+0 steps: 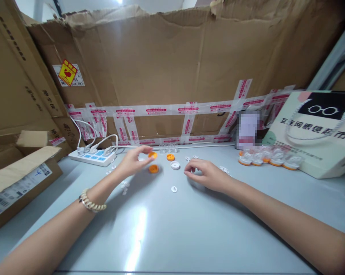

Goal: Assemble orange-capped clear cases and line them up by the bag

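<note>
Taped cardboard (161, 68) behind pale table (189, 236)

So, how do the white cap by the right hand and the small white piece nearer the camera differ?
The white cap is wider than the small white piece. The cap has a raised rim; the piece has a stub on a round base. The cap lies nearer the right hand than the piece. Both are white and on the table.

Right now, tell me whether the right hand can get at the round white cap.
Probably yes: the right hand is just beside the round white cap, with nothing visible standing between them.
</note>
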`<act>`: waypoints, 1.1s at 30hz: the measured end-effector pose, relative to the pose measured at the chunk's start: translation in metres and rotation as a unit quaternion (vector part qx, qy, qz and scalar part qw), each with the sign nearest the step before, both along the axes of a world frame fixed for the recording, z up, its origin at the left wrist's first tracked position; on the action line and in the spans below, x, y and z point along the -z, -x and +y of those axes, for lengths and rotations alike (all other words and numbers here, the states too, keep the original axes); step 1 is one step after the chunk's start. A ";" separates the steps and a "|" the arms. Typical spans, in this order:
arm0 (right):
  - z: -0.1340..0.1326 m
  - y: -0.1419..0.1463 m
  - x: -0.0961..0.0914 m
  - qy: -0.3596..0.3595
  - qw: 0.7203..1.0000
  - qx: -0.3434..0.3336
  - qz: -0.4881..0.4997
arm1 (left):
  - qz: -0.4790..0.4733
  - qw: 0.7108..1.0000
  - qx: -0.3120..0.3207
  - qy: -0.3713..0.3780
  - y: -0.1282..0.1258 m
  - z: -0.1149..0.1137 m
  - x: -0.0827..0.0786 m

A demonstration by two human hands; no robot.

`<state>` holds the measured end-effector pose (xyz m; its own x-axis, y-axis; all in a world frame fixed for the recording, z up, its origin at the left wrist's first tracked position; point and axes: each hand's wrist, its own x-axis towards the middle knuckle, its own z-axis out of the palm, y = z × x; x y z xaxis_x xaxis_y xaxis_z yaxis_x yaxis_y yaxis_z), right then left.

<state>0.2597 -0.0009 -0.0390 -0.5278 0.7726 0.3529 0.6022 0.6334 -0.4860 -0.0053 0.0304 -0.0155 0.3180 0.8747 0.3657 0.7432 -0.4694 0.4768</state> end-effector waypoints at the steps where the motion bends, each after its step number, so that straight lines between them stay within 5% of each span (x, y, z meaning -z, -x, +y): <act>1: 0.000 0.000 0.000 -0.001 1.000 0.000 0.000 | -0.019 0.998 0.061 0.010 -0.008 -0.010 -0.001; 3: -0.001 0.000 -0.001 -0.001 1.000 0.000 0.002 | -0.013 0.983 0.178 0.040 -0.022 -0.028 0.000; 5: -0.001 0.000 -0.001 -0.002 1.000 -0.002 0.005 | 0.004 0.973 0.223 0.056 -0.032 -0.039 0.005; 11: -0.001 0.000 0.000 -0.004 1.000 -0.007 0.002 | 0.042 0.971 0.221 0.085 -0.036 -0.042 0.019; 23: -0.003 0.004 0.003 0.013 1.000 -0.018 -0.007 | 0.091 0.969 0.215 0.076 -0.038 -0.045 0.020; 28: -0.005 0.006 0.002 0.025 0.999 -0.024 -0.001 | 0.077 0.974 0.183 0.108 -0.024 -0.041 -0.001; 33: -0.007 0.006 -0.001 0.031 0.999 -0.026 0.006 | 0.147 0.973 0.083 0.160 0.025 -0.021 -0.039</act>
<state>0.2540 -0.0082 -0.0380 -0.5633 0.7652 0.3116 0.5634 0.6316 -0.5326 -0.0300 0.0096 0.0234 0.5138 0.8567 -0.0453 0.7965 -0.4568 0.3961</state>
